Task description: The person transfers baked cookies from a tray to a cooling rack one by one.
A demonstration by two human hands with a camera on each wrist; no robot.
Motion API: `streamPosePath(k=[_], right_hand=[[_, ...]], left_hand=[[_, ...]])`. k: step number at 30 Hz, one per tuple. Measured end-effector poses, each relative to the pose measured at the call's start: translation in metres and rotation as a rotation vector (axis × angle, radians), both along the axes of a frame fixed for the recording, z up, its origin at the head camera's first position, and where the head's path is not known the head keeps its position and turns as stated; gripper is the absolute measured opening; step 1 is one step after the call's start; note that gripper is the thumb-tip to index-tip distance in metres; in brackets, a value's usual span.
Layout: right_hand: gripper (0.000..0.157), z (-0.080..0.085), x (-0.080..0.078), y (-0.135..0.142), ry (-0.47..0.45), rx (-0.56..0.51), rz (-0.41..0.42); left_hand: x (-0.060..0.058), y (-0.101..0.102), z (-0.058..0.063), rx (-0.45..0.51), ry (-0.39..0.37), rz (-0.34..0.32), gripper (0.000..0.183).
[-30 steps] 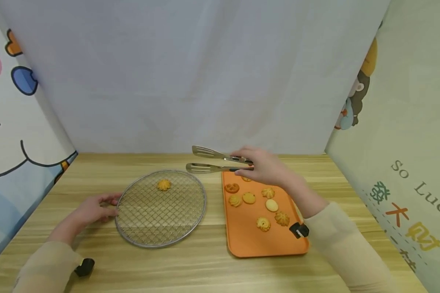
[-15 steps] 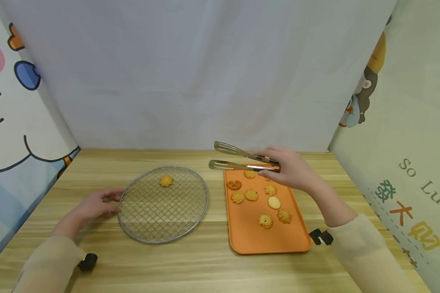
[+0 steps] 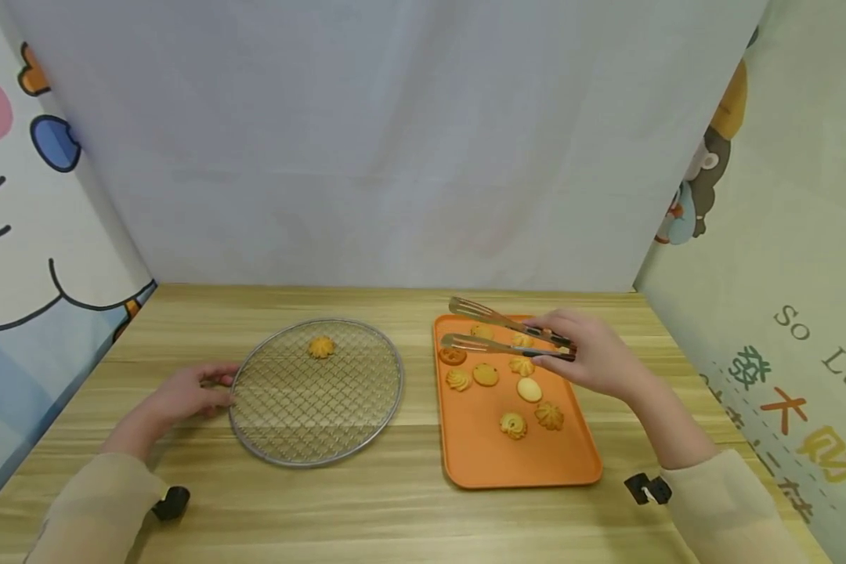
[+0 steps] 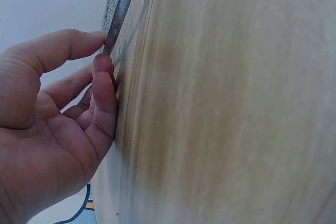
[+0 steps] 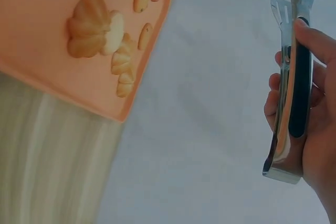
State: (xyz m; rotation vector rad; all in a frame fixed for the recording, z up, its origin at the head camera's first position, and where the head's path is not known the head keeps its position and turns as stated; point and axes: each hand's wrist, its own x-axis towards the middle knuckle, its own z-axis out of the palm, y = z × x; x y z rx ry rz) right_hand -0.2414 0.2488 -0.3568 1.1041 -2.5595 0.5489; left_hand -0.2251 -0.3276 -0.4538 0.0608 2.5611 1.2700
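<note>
My left hand (image 3: 186,394) pinches the rim of a round wire rack (image 3: 317,407); the left wrist view has thumb and fingertip on either side of the rim (image 4: 119,14). One flower-shaped cookie (image 3: 320,347) lies near the rack's back. In my right hand (image 3: 595,356) is a pair of slotted metal tongs (image 3: 481,342) with dark grips (image 5: 300,87). The tips of the tongs stand apart with nothing between them, over the back left of an orange tray (image 3: 522,466). Several cookies lie on the tray, among them a pale oval one (image 3: 529,389); the tongs partly cover the back ones.
Rack and tray lie side by side on a wood-grain table (image 3: 310,517), with a strip of tabletop between them. A pale cloth (image 3: 395,157) hangs behind the table. Printed panels (image 3: 818,345) stand at the left and right.
My right hand has moved right with the tongs, then down, bringing the tips from near the rack to over the tray. The left hand stays at the rim.
</note>
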Motion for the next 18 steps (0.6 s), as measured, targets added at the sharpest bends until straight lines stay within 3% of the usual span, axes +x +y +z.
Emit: streamPosePath(k=[10,18], right_hand=[[0.046,-0.037,0.004,0.02,-0.06,-0.003,-0.033],[0.046,-0.061,0.002,0.025,-0.127,0.053,-0.053]], left_hand=[[0.001,0.001,0.002,0.021,0.003,-0.003,0.069],[0.001,-0.001,0.001,0.019,-0.022,-0.013,0.071]])
